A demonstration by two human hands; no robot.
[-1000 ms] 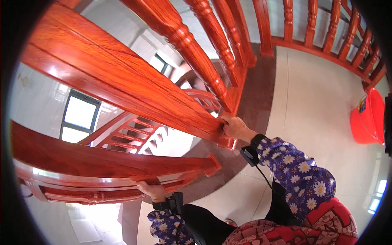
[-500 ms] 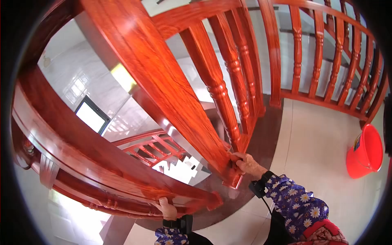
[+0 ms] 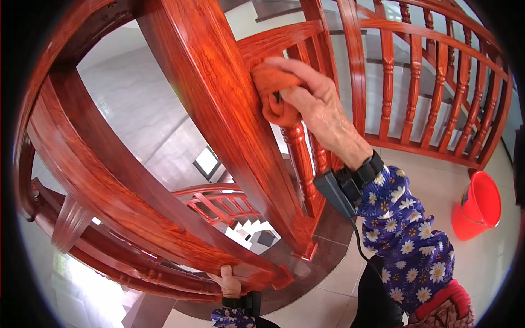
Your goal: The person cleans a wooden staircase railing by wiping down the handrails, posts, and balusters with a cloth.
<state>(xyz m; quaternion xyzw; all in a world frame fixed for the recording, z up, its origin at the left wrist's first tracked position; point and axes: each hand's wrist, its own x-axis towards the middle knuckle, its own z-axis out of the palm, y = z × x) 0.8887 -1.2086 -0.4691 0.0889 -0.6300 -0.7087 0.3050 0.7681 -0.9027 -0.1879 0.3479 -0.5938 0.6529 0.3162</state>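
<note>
Bunched in my right hand (image 3: 331, 117) is an orange cloth (image 3: 276, 90). I press it against the side of a thick, glossy red-brown wooden post (image 3: 213, 98), near a crosspiece and above a turned baluster (image 3: 297, 150). My right fingers curl over the cloth. Lower down, my left hand (image 3: 228, 283) grips the edge of a second wooden post (image 3: 131, 205) at the left. Its thumb lies on top, while its other fingers are mostly hidden by the wood.
A red bucket (image 3: 456, 221) stands on the pale tiled floor at the right. Behind it curves a wooden railing (image 3: 421, 146) beside stairs. Between the two posts, an opening shows a lower railing (image 3: 221, 205) far below. Black devices are strapped to both wrists.
My right hand has moved from the foot of the thick post up to its upper part, and the orange cloth now shows. My left hand keeps its hold; the view has shifted slightly.
</note>
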